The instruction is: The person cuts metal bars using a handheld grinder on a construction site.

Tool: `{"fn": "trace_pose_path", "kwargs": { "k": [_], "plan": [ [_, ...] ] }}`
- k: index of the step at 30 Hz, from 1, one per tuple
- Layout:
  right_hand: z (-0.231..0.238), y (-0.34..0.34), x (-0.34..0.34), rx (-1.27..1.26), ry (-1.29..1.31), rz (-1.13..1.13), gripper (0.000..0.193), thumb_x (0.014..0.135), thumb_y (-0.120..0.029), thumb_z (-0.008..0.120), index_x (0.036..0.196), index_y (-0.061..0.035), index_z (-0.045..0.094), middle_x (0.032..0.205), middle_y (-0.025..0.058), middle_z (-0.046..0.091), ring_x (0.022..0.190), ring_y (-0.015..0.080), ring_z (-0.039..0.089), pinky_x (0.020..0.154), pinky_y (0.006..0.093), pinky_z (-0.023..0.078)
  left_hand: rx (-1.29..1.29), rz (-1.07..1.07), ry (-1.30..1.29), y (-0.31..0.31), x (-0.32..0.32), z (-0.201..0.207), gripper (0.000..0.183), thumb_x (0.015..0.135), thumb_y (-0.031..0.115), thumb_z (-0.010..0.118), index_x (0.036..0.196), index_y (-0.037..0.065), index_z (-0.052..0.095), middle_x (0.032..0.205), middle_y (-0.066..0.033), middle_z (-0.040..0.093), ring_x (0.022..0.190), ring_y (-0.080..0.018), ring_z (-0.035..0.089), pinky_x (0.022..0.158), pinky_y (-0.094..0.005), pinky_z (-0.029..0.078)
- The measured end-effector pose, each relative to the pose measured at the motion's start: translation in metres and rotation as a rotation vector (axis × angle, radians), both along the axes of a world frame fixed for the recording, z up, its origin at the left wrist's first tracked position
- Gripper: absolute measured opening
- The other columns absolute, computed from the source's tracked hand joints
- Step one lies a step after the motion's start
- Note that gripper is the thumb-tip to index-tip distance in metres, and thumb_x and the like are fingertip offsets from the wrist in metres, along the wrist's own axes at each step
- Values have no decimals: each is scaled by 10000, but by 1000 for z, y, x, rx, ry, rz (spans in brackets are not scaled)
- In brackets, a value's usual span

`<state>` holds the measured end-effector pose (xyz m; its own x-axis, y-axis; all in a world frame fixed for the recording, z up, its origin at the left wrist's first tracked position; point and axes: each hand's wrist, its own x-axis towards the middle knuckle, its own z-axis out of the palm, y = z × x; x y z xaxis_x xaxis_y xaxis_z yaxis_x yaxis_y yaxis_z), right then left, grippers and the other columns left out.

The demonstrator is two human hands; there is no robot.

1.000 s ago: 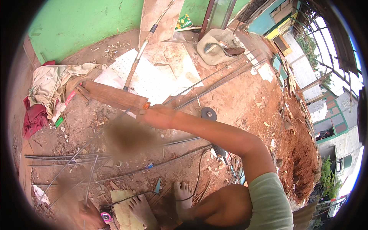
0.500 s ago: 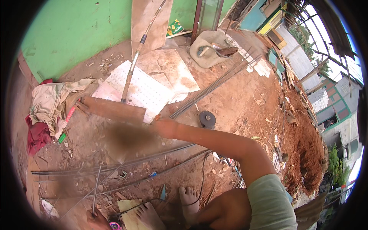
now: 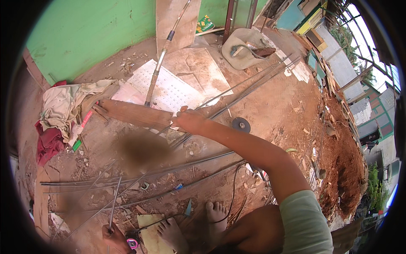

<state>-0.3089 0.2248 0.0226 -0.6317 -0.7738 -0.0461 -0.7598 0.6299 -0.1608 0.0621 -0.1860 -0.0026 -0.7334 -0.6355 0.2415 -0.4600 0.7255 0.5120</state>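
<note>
My right hand [image 3: 188, 120] reaches forward across the ground, its fingers closed on a thin metal rod [image 3: 253, 79]. This rod lies apart from a bundle of similar long rods [image 3: 258, 86] just beside it. At the lower left, my left hand [image 3: 116, 238] is wrapped round a straight grey metal bar [image 3: 114, 199] that points up and away from me. A pink watch [image 3: 132, 243] sits at that wrist. Beyond my right hand lies a brown wooden board [image 3: 135, 114]. A dark blur hides part of the ground left of the right hand.
More long rods [image 3: 97, 183] cross the ground before my feet. A black disc [image 3: 241, 125] lies right of the bundle. Further off are white sheets [image 3: 173, 91], a leaning pole [image 3: 156, 74] and a pale torn container [image 3: 243, 42]. Cloths [image 3: 63, 103] are heaped at left.
My right hand has drawn one rod slightly away from the bundle, so a gap now shows between them. The whole view has shifted a little, moving the scene rightward. My left hand still grips its bar.
</note>
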Motion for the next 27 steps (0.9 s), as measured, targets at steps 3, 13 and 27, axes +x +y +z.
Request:
{"fn": "trace_pose_path", "kwargs": {
  "k": [3,13,27],
  "plan": [
    [-13,13,-7,135,82,-91,215,951,-262,576,1085,-159,708,948,119,670,955,300,657,845,422,541,21,24,-17,2,-1,-1,378,861,93,684,625,44,392,542,-68,347,511,-166,314,480,-367,297],
    [-10,19,-26,165,-224,-246,489,984,-491,495,1027,-25,637,1019,228,658,1073,426,609,871,486,520,50,17,24,4,-2,6,357,827,42,700,613,36,415,533,-64,389,504,-157,346,478,-352,310],
    [-32,65,-29,215,-342,-351,485,886,-487,650,1118,-63,689,1052,187,695,1043,365,647,891,458,504,83,5,-47,6,-4,20,383,847,69,696,615,29,394,554,-16,330,548,-105,290,485,-316,255]
  ]
}}
